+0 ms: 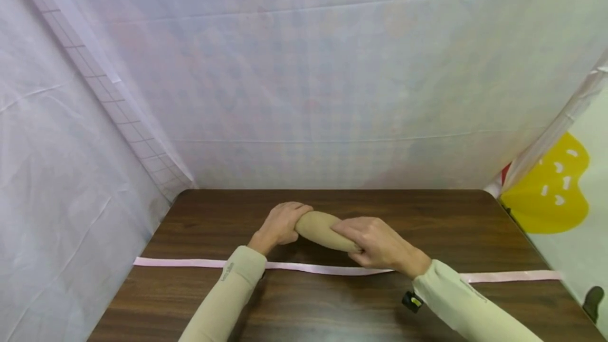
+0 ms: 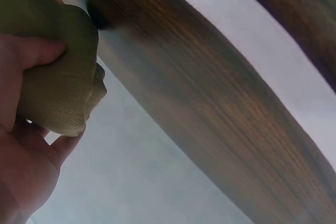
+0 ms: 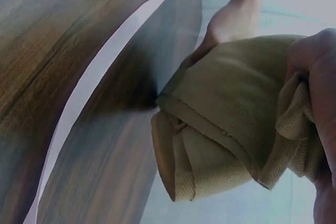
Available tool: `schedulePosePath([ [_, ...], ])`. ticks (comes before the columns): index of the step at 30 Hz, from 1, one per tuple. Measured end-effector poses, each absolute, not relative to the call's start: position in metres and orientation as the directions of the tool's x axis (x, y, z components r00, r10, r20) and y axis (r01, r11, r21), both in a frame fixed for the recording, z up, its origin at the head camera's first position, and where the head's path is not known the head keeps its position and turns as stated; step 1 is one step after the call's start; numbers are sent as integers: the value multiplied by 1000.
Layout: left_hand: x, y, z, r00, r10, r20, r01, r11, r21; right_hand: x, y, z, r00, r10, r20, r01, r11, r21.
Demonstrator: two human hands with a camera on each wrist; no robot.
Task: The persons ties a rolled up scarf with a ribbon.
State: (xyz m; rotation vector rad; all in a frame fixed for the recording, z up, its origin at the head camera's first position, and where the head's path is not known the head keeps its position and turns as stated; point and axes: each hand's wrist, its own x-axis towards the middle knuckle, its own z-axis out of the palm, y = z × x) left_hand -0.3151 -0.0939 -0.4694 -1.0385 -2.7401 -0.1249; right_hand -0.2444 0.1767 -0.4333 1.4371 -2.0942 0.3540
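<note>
A khaki cloth (image 1: 322,230), rolled into a thick bundle, is held between both hands above the far half of the table. My left hand (image 1: 285,221) grips its left end; in the left wrist view the thumb lies across the cloth (image 2: 63,85) and fingers reach beneath. The other end is in the grip of my right hand (image 1: 380,241), which has its thumb along the top. Overlapping folds and loose edges of the cloth (image 3: 226,93) show in the right wrist view, with the bundle's inside hidden.
The dark wood-grain table (image 1: 323,310) has a pale pink ribbon strip (image 1: 309,267) running across it, below the hands. A white sheet (image 1: 332,94) hangs behind the far edge, another sheet (image 1: 62,215) on the left. At right is a yellow printed shape (image 1: 551,194).
</note>
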Motion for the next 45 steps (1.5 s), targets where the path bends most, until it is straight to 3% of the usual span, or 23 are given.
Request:
schedulePosePath([
  [12,-317,-90,-467,-673,687,275,715,699,3,-228,162,-422,-141,-812,566,-968,234,96],
  [17,-316,-88,-464,-660,703,267,724,689,-23,-220,158,-421,-100,-828,551,-961,224,162],
  [24,-315,-86,-463,-638,716,283,730,679,-73,-210,154,-423,-101,-853,512,-939,251,233],
  [38,-314,-76,-459,-586,751,305,768,634,-86,-191,150,-424,-182,-877,444,-898,333,290],
  [45,-314,-71,-460,-568,767,298,786,613,-83,-187,149,-425,-157,-888,433,-881,324,345],
])
